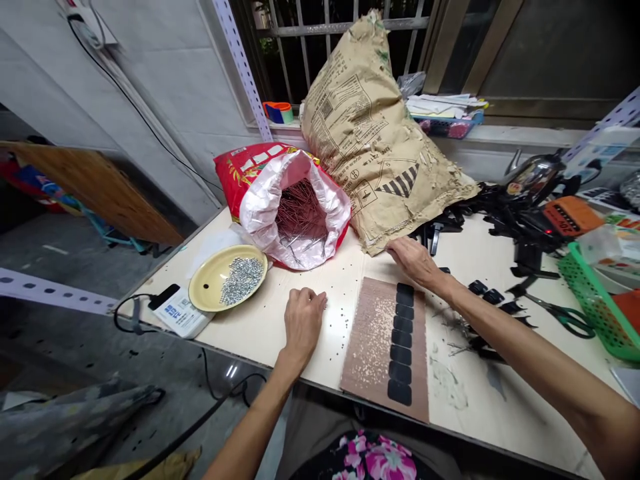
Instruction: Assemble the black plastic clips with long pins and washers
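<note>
My left hand (304, 325) rests on the table with its fingers curled together; whatever is in them is too small or hidden to make out. Small dark bits (345, 320) lie scattered just right of it. At the bottom edge of a large brown paper sack (370, 133), my right hand (414, 260) has its fingers closed on the sack's lower corner. Between my forearms lies a brown board (367, 373) with a column of several black square pieces (401, 355) along its right side. Pale specks cover the board's left part.
A yellow dish (203, 280) holds small silvery metal parts (243, 280). Behind it, an open red and white bag (245, 170) contains long thin reddish pins (300, 210). A white scale-like device (183, 313), scissors (565, 313), a green basket (583, 293) and black parts (530, 247) surround the work area.
</note>
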Demonstrator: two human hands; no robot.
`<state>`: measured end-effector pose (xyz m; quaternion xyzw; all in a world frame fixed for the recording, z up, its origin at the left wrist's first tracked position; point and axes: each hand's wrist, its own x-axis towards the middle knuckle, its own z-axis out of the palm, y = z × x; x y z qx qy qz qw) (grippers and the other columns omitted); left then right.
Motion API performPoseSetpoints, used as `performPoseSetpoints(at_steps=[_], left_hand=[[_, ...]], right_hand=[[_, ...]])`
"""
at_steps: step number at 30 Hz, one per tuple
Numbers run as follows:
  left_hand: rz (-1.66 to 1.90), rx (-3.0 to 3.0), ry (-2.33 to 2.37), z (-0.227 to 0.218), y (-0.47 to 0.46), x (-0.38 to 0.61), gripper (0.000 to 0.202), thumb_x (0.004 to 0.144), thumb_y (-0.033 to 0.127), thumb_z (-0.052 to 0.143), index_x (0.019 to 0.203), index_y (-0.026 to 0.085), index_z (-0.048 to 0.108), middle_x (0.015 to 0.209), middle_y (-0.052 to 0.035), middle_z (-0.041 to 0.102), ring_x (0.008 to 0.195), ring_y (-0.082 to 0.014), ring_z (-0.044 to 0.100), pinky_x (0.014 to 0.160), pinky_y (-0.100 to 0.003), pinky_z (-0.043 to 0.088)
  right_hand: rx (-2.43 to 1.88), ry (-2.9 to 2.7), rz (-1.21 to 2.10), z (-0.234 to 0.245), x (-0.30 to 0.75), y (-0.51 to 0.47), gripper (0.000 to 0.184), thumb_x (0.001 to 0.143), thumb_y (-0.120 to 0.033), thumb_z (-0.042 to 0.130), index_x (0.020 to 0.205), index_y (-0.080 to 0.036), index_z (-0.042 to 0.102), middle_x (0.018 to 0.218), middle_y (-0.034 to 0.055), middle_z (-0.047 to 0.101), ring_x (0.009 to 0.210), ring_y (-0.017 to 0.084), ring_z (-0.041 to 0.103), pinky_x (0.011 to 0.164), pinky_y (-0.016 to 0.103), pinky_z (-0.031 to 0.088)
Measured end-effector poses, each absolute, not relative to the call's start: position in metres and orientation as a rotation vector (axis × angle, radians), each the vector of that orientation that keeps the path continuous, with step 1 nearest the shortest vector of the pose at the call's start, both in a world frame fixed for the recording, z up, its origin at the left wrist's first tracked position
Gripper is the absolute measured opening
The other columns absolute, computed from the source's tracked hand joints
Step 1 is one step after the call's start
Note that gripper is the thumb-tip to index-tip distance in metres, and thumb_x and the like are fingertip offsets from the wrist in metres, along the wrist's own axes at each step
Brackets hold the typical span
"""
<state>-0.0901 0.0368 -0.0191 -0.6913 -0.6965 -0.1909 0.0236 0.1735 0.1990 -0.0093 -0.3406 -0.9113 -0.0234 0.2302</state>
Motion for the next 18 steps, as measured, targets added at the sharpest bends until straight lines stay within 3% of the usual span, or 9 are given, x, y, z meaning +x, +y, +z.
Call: performPoseSetpoints(at_steps=[4,8,10,12,16,18], left_hand=[[-0.338,-2.196,-2.149,-0.014,0.049,-0.083,0.023,0.086,0.023,0.049,0.076,0.021,0.07,0.082,-0.0105,0.059,0.083,-0.0268,0.044,0.065,-0.036,0.035],[-0.487,-2.209,-2.199,-0.013,0.053,-0.083,0.02,0.084,0.018,0.048,0.078,0.018,0.068,0.082,-0.011,0.06,0.085,-0.0266,0.048,0.069,-0.037,0.037],[-0.804,-2.229,-2.292,-0.012,0.052,-0.083,0.015,0.082,0.02,0.052,0.076,0.018,0.066,0.081,-0.0093,0.061,0.084,-0.0245,0.051,0.073,-0.037,0.039],[-1.345,-2.221,-2.484,-0.01,0.05,-0.08,0.012,0.078,0.026,0.058,0.076,0.017,0.065,0.078,-0.0064,0.063,0.078,-0.0208,0.055,0.073,-0.034,0.042],[-2.633,-1.865,-2.717,0.002,0.044,-0.066,0.027,0.07,0.036,0.069,0.082,0.014,0.063,0.075,-0.0033,0.064,0.067,-0.0141,0.059,0.071,-0.03,0.047],[-2.918,-1.71,-2.667,0.01,0.04,-0.058,0.028,0.067,0.033,0.073,0.083,0.012,0.063,0.074,-0.0026,0.064,0.067,-0.0122,0.06,0.073,-0.029,0.048]], right_hand=[[-0.943,-2.308,0.028,0.02,0.166,0.167,0.028,0.096,-0.024,0.034,0.112,-0.017,0.057,0.096,0.0102,0.06,0.092,0.022,0.053,0.084,0.035,0.042],[-0.959,-2.247,0.215,0.031,0.152,0.124,0.029,0.095,-0.023,0.038,0.116,-0.017,0.058,0.095,0.0093,0.059,0.09,0.021,0.054,0.08,0.034,0.046],[-0.975,-2.227,0.343,0.03,0.143,0.104,0.028,0.094,-0.023,0.04,0.112,-0.017,0.061,0.09,0.0085,0.057,0.084,0.019,0.055,0.073,0.033,0.049],[-0.964,-2.217,0.468,0.027,0.134,0.086,0.027,0.094,-0.023,0.042,0.111,-0.017,0.063,0.088,0.0073,0.056,0.078,0.017,0.055,0.068,0.031,0.05],[-0.962,-2.217,0.599,0.021,0.117,0.065,0.028,0.093,-0.022,0.045,0.115,-0.02,0.062,0.085,0.0049,0.054,0.075,0.015,0.055,0.067,0.027,0.049],[-0.988,-2.216,0.61,0.019,0.114,0.062,0.028,0.093,-0.021,0.045,0.116,-0.022,0.061,0.084,0.0042,0.053,0.075,0.014,0.054,0.067,0.026,0.048]])
